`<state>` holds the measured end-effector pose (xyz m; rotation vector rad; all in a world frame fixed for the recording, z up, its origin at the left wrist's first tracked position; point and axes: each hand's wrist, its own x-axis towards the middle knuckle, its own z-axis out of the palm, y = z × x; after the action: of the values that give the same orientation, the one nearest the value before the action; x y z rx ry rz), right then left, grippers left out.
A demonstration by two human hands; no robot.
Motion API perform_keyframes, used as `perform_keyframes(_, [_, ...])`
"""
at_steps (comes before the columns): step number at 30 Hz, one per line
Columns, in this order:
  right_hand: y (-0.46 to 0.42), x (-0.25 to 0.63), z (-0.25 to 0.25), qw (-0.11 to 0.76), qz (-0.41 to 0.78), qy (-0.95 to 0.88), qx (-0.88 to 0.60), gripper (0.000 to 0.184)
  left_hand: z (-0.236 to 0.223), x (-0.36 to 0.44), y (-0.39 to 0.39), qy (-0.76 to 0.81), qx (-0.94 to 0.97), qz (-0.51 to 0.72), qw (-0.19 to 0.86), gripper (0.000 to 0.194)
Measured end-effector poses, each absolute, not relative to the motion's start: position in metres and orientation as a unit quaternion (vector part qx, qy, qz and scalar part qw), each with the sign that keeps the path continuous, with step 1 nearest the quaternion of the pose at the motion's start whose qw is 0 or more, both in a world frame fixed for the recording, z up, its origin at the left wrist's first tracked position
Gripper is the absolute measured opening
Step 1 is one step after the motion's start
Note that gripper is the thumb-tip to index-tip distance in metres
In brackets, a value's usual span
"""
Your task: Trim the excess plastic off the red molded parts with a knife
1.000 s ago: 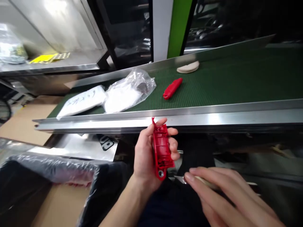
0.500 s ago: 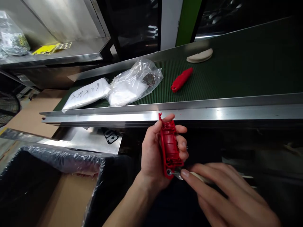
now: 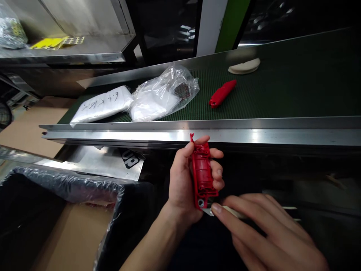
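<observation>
My left hand [image 3: 183,177] is wrapped round a red plastic housing half [image 3: 203,171], its hollow, ribbed inside facing up. A metal ring [image 3: 200,203] sits in the housing's near end. In my right hand [image 3: 262,222] is a knife [image 3: 208,212] with a pale handle, pinched close to its short metal blade. The blade lies at the near end of the housing, just below the ring; whether it touches the plastic I cannot tell. On the green belt beyond lies another red plastic part [image 3: 222,94], outer side up.
A conveyor belt [image 3: 296,86] with a metal edge [image 3: 254,131] runs across in front. It carries a white wrapped packet [image 3: 103,104], a clear plastic bag [image 3: 160,98] and a cream curved piece [image 3: 244,67]. A plastic-lined bin [image 3: 118,195] stands at lower left.
The knife blade has shifted slightly down and left, from beside the ring to the housing's lower edge. My left hand keeps its hold on the housing. The camera view has shifted a little.
</observation>
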<state>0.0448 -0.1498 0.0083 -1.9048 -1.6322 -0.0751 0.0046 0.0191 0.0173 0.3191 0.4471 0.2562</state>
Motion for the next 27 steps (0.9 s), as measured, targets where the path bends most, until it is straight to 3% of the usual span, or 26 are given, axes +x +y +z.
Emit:
perform_keyframes(13, [-0.145,0.053,0.008,0.268,-0.026,-0.659,-0.703,0.047,0.008,-0.006,0.033,0.218,0.134,0.155,0.954,0.035])
perform_keyframes(17, [-0.132,0.102,0.026,0.222,-0.128,-0.644,-0.721,0.047,0.008,-0.015,0.043,0.266,0.155,0.195,0.931,0.033])
perform_keyframes(20, [-0.110,0.169,0.040,0.163,-0.203,-0.562,-0.785,0.030,0.007,-0.026,0.042,0.304,0.174,0.209,0.913,0.033])
perform_keyframes(27, [-0.053,0.263,0.049,0.023,-0.080,-0.576,-0.813,0.024,-0.018,-0.053,0.031,0.368,0.202,0.210,0.883,0.030])
